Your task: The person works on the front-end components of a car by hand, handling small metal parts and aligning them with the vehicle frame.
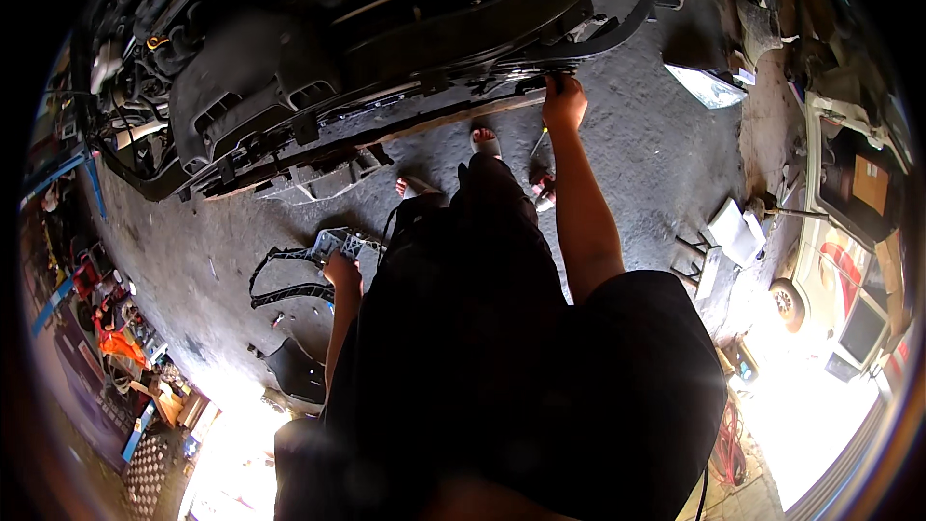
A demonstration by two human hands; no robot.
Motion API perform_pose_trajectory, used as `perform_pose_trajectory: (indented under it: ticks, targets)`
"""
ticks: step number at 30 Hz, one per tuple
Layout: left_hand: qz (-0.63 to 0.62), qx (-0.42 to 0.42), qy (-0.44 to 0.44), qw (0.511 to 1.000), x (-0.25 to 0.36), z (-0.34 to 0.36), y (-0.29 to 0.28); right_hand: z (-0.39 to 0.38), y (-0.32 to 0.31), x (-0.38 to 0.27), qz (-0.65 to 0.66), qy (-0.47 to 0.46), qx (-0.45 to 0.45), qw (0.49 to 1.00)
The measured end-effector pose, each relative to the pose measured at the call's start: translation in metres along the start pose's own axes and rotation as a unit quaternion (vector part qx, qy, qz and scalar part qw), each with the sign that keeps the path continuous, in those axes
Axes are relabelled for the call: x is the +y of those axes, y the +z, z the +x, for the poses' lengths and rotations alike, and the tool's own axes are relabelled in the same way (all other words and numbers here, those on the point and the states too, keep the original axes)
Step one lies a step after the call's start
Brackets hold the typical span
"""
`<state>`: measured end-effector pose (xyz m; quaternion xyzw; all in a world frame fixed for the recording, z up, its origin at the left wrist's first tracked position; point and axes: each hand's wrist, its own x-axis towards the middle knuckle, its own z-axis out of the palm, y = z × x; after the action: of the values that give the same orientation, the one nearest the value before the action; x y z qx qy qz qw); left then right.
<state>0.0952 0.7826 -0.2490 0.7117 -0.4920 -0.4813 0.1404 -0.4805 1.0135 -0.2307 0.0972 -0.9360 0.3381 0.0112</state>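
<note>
My left hand (pixel 343 272) is closed on a curved dark plastic bracket (pixel 289 294) with a lighter lattice end, held low over the concrete floor beside my leg. My right hand (pixel 564 101), arm stretched forward, is closed at the lower edge of a car's stripped black front end (pixel 405 39); what its fingers grip is dark and too small to make out. Just below it shows a thin screwdriver-like tool with a yellow handle (pixel 545 132); I cannot tell whether it is held or lying. A long narrow bar (pixel 482 108) runs under the front end, above my sandalled feet.
A detached headlight (pixel 704 87) is at upper right. A white panel (pixel 736 232) and a dark stand lie on the floor near a white vehicle (pixel 834 270). A dark panel (pixel 294 371) lies behind my left hand. Tools and parts (pixel 121 347) crowd the left side; red cable coils lie lower right.
</note>
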Motion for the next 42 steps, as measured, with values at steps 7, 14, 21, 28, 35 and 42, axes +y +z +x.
perform_pose_trajectory:
  ticks: [7,14,21,28,35,42]
  targets:
    - [-0.016,-0.008,0.022,1.0,-0.011,0.002,0.003,0.005,-0.009,0.006,0.024,0.006,-0.049,0.998]
    - [-0.207,0.047,-0.132,0.968,0.029,-0.021,0.033,0.005,-0.004,0.012,0.05,0.031,-0.058,0.997]
    - [-0.108,0.043,-0.09,0.989,0.017,-0.026,0.034,0.004,0.0,0.01,0.027,0.011,-0.032,0.999]
    - [-0.215,0.107,-0.177,0.954,0.018,-0.048,0.039,0.002,-0.007,0.002,0.018,-0.03,-0.041,0.999]
    - [-0.186,0.064,-0.171,0.965,0.012,-0.062,0.04,0.009,-0.009,0.014,0.034,-0.046,-0.064,0.996]
    - [-0.043,0.011,-0.002,0.999,-0.017,-0.05,0.036,0.008,-0.013,0.009,0.072,-0.012,-0.072,0.995]
